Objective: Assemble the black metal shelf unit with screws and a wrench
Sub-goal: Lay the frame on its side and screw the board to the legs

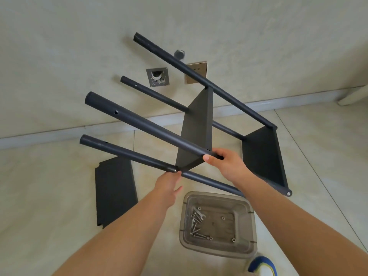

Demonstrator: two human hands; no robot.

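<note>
The black metal shelf unit (197,124) is held tilted above the floor, its several round posts pointing up and left with two shelf panels fixed between them. My right hand (225,164) grips the nearest upper post where it meets the middle panel. My left hand (169,184) pinches a small screw or fitting at the joint of the lowest post (127,154) and that panel. A loose black shelf panel (115,192) lies flat on the floor at the left. A clear plastic tray (247,214) below holds several screws, nuts and a small wrench (199,216).
A wall rises close behind, with a brass socket plate (199,68), an open pipe fitting (158,76) and a grey knob (179,54). A white skirting runs along the tiled floor. A blue and white shoe tip (262,265) shows at the bottom right.
</note>
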